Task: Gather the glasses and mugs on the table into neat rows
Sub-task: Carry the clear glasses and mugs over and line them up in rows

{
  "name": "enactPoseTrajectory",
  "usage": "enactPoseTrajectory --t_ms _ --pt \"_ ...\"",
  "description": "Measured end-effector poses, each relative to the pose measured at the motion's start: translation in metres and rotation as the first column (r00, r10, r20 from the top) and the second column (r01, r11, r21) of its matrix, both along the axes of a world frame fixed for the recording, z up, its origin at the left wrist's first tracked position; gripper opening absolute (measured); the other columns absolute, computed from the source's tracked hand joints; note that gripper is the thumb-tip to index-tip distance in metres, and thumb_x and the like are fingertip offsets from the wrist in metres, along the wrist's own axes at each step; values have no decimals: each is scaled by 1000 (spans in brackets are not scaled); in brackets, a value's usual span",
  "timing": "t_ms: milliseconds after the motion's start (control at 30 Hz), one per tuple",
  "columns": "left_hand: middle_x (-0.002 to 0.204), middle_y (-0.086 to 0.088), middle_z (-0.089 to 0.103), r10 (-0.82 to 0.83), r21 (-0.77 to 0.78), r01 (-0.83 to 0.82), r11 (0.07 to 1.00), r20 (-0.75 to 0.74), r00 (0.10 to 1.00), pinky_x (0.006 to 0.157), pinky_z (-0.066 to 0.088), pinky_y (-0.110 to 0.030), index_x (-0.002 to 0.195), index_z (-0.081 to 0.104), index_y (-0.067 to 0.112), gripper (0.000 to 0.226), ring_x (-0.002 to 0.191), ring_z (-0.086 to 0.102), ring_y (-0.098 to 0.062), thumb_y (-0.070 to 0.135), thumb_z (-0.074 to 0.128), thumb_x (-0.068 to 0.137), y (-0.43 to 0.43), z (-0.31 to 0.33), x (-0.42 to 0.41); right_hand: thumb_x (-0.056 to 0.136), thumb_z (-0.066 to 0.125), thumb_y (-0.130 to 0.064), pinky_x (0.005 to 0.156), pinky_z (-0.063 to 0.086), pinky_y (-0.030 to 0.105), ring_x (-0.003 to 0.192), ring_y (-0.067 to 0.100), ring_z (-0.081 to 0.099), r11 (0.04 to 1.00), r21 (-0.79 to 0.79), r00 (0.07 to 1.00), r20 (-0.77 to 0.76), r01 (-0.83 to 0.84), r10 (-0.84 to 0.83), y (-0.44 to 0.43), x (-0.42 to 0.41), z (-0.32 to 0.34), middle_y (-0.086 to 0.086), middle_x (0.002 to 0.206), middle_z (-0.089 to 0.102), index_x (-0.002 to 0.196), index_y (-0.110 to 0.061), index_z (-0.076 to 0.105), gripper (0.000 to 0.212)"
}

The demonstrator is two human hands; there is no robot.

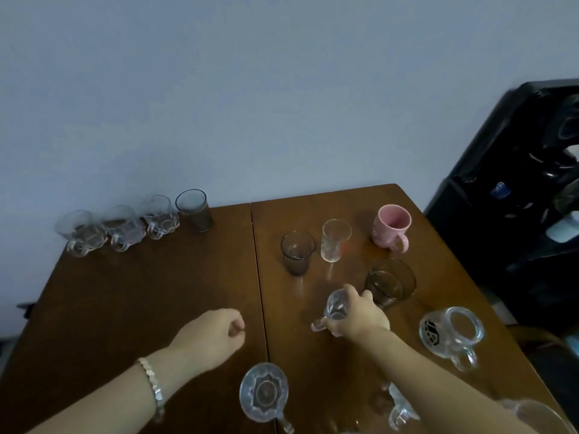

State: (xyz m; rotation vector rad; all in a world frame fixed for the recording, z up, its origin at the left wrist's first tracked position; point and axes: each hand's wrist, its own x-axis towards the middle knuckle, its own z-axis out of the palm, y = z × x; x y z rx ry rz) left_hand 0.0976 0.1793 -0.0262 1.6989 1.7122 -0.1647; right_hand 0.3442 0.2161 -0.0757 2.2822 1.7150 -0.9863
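My right hand (360, 314) grips a small clear glass mug (336, 306) standing on the brown table (156, 292). My left hand (216, 335) rests on the table as a loose fist, holding nothing. Along the far left edge stands a row: three clear mugs (83, 233) (123, 227) (159, 220) and a ribbed tumbler (195, 209). Scattered on the right are a dark ribbed glass (297, 252), a clear tall glass (334, 240), a pink mug (391, 228), a smoky brown glass (391, 281) and a big clear mug with a black print (451, 335).
Near me stand a patterned clear mug (263, 393), another clear mug (399, 408) partly hidden under my right forearm, and a glass rim (539, 415) at the bottom right corner. A black appliance (517, 189) stands right of the table. A wall lies behind.
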Motion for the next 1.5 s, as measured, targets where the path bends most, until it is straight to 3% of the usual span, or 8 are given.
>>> enactPoseTrajectory --t_ms 167,233,367,533,700,867,1133,1500 --pt "113 4 63 27 50 -20 999 -143 989 80 51 -25 128 52 22 36 100 61 -13 32 52 93 11 7 23 73 75 -39 91 52 34 117 28 58 996 67 989 -125 -67 75 -6 31 20 7 142 39 146 -26 24 90" --pt "129 -2 56 53 111 -34 993 -171 984 88 53 -35 137 42 20 50 111 59 -20 36 54 91 33 7 43 72 76 -37 93 51 35 121 28 55 989 113 984 -136 -97 112 -6 41 31 7 147 35 149 -23 17 98" --pt "156 -6 25 157 244 -142 959 -45 987 103 45 -43 149 18 19 83 135 40 -29 38 66 84 85 -4 87 68 78 -39 91 53 34 115 23 56 962 229 966 -177 -148 190 -5 56 51 2 138 44 144 -19 27 94" --pt "162 -1 2 184 197 -180 964 -3 983 114 32 -45 151 5 24 101 146 22 -29 32 74 79 129 -28 123 68 76 -51 86 53 26 112 14 57 928 344 953 -203 -146 225 4 74 65 -6 132 49 141 -27 32 89" --pt "161 -4 11 142 122 -120 985 -201 969 109 37 -50 150 10 30 95 141 30 -37 41 71 78 148 -42 129 67 71 -60 83 52 21 113 10 56 918 384 952 -228 -103 203 11 84 62 -10 133 50 140 -32 32 87" --pt "136 -12 38 221 216 -189 958 -136 966 89 54 -46 137 35 21 76 113 55 -37 35 75 74 140 -43 120 66 73 -58 84 52 22 113 10 56 924 370 954 -229 -101 196 10 80 59 -9 132 50 140 -30 33 90" --pt "136 -7 39 242 190 -244 951 30 970 76 51 -30 135 38 25 74 113 54 -27 32 78 73 63 -22 31 65 79 -47 97 52 33 124 17 52 932 318 935 -244 -172 256 2 15 68 -4 141 47 145 -25 29 97" --pt "141 -4 38 283 303 -234 924 -129 950 91 51 -39 140 39 24 82 122 50 -29 36 78 70 -6 18 -191 66 80 -30 94 50 33 110 23 55 934 208 891 -298 -291 344 -20 -183 70 5 126 45 140 -25 30 89"
